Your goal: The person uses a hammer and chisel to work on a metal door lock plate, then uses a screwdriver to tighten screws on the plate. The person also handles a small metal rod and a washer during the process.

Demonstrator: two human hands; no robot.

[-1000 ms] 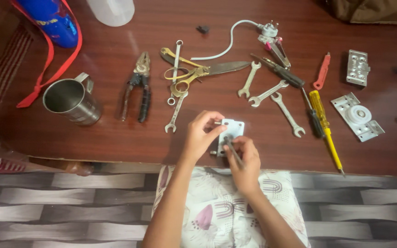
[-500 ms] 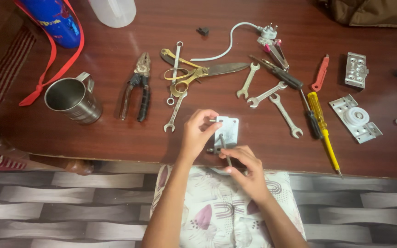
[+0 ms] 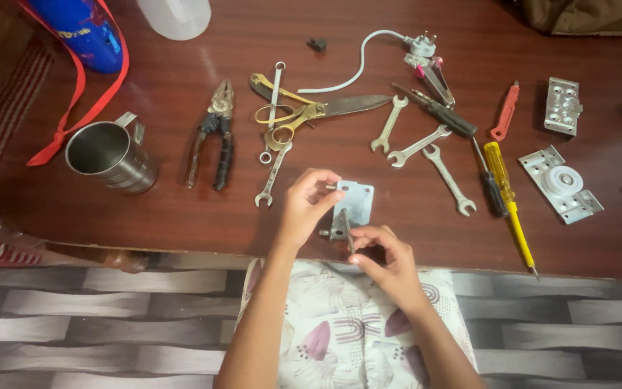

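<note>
Flat metal bracket pinched by left hand, right hand gripping slim tool — dark glossy wood table

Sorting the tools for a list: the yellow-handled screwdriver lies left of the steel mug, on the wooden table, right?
Not quite. The head view shows the yellow-handled screwdriver lying far to the right of the steel mug, on the wooden table.

Home workspace — dark wooden table strewn with spanners, pliers, screwdrivers, steel mug, patterned floor covering
</note>
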